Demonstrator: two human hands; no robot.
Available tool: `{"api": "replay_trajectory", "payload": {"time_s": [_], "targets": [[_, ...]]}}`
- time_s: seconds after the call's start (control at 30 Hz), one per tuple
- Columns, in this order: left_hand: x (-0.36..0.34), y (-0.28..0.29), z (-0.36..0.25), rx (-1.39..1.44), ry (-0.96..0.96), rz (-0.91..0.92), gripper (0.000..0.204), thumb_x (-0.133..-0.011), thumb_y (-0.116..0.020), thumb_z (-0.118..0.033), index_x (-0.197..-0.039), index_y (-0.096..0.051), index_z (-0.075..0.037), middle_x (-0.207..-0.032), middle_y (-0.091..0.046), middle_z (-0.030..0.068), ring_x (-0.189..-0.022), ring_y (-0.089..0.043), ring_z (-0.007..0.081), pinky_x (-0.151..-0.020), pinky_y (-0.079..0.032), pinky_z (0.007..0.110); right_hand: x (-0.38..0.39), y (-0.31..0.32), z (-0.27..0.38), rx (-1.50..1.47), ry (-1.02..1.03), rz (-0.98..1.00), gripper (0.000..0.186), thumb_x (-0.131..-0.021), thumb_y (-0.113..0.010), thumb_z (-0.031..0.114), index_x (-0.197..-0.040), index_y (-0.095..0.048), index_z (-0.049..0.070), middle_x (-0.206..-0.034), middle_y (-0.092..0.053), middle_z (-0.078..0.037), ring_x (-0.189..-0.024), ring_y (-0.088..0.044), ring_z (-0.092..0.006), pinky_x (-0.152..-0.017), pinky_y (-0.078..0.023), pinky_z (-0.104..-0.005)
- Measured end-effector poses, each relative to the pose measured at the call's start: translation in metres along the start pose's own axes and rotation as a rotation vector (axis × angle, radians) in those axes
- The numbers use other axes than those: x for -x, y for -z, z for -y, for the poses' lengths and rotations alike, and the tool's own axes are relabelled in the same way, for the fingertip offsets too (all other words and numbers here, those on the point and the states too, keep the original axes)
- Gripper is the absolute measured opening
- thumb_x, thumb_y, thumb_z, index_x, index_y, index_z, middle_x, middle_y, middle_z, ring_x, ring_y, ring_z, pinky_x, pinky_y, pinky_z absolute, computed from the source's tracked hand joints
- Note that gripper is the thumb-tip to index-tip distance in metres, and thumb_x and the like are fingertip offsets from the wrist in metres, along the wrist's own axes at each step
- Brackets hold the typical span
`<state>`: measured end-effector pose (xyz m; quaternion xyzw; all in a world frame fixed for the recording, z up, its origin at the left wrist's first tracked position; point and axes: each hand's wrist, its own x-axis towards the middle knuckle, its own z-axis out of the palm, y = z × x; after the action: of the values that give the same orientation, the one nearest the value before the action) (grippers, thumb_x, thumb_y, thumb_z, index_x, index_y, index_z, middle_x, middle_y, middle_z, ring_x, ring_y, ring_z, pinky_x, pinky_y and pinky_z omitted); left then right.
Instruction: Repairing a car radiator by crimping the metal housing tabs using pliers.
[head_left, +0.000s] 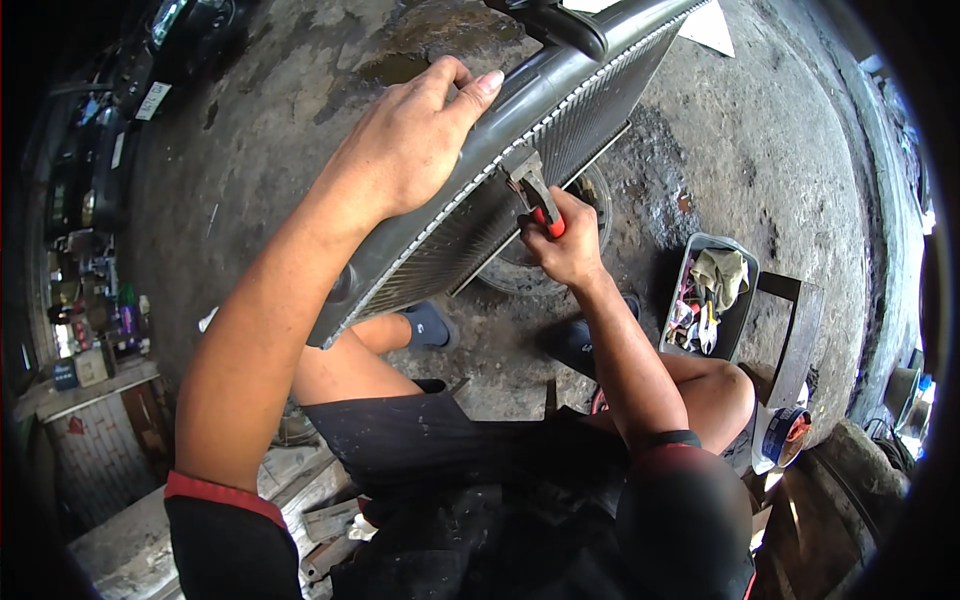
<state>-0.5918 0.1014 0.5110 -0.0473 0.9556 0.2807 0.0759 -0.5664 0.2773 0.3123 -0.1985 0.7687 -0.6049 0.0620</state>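
Observation:
A car radiator (540,95) with a black plastic tank along its top and thin metal fins stands tilted before me, running from lower left to upper right. My left hand (412,140) is closed over the tank, its thumb on the near side and some fingertips hidden behind. In my right hand (572,240) is a pair of pliers (543,206) with red grips. Their wide metal jaws lie at the crimped seam between tank and fins. I cannot make out whether the jaws bite on the seam.
Under the radiator lies a round wheel-like base (602,195). To the right stands a grey bin (742,325) with tools and a cloth, beside a dark frame (800,330) and a blue-and-white tub (782,440). Wet patches mark the concrete floor. A bench (95,390) holds bottles at left.

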Motion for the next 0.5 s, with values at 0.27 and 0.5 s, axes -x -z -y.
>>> {"api": "replay_trajectory", "payload": {"time_s": [0.27, 0.5], "targets": [[0.004, -0.004, 0.003, 0.005, -0.005, -0.031, 0.055, -0.1, -0.045, -0.054, -0.112, -0.058, -0.002, -0.083, -0.066, 0.0204, -0.085, -0.067, 0.0343, -0.08, -0.05, 0.044, -0.005, 0.001, -0.011, -0.09, 0.084, -0.06, 0.022, -0.072, -0.072, 0.009, -0.088, -0.059, 0.001, -0.079, -0.054, -0.018, -0.074, -0.056, -0.0387, -0.067, -0.046, -0.0407], [0.007, -0.007, -0.005, 0.045, -0.037, -0.021, 0.052, -0.101, -0.044, -0.051, -0.113, -0.058, -0.003, -0.087, -0.066, 0.0218, -0.087, -0.067, 0.0347, -0.08, -0.049, 0.044, -0.012, -0.005, -0.029, -0.078, 0.044, -0.106, 0.02, -0.072, -0.069, 0.007, -0.08, -0.052, 0.0, -0.076, -0.056, -0.019, -0.074, -0.058, -0.0427, -0.066, -0.046, -0.0438]]}}
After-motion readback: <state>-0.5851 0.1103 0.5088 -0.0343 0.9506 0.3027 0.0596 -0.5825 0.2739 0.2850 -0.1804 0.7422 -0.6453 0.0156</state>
